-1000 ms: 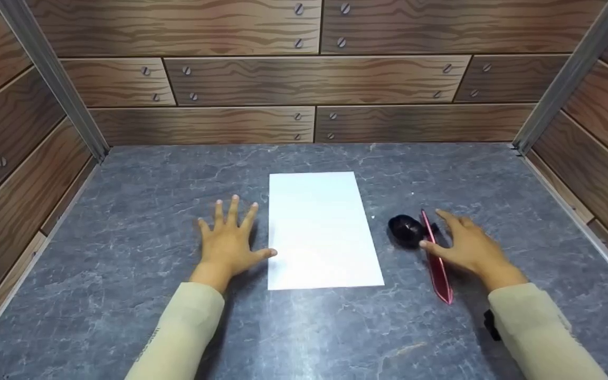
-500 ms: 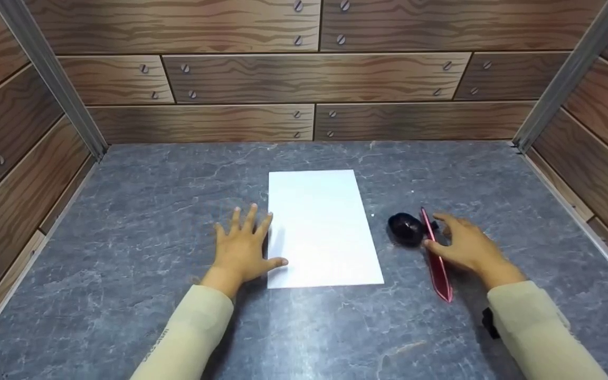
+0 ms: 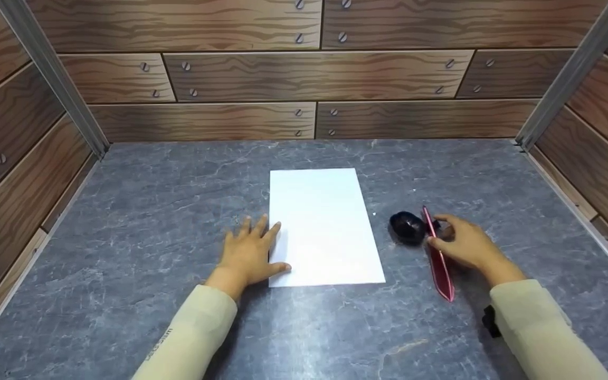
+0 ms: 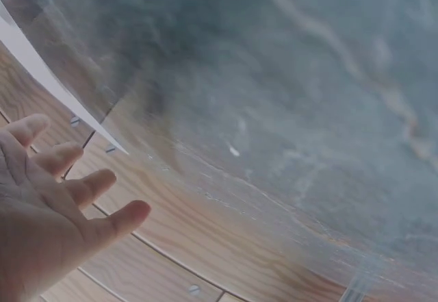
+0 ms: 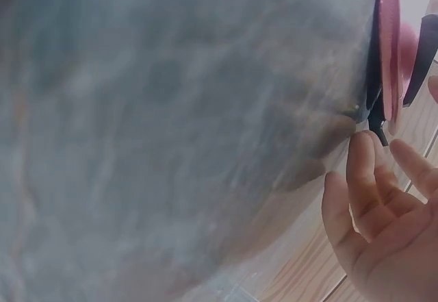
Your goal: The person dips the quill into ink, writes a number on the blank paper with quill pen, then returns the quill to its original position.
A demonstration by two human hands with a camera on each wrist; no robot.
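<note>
In the head view, my left hand [image 3: 248, 258] lies with spread fingers at the left edge of a white sheet of paper [image 3: 325, 227], its thumb and forefinger over that edge. The left wrist view shows its relaxed fingers [image 4: 92, 185] and the paper [image 4: 51, 83] edge-on. My right hand [image 3: 467, 245] is at a thin pink-rimmed panel [image 3: 442, 272] standing on edge, beside a glossy black rounded piece [image 3: 408, 228]. The thumb and gently bent fingers lie on either side of the panel [image 5: 390, 48]. Firm contact is not visible.
Grey marbled tabletop [image 3: 124, 237] lies under everything. Wood-patterned walls [image 3: 240, 76] close in the back and both sides, with metal posts [image 3: 53, 76] at the corners. A small black object [image 3: 491, 321] shows beside the right sleeve [image 3: 541, 322].
My left hand has moved right and nearer to me, its thumb and forefinger now over the paper's edge. The right thumb and fingers have drawn a little closer together around the pink-rimmed panel.
</note>
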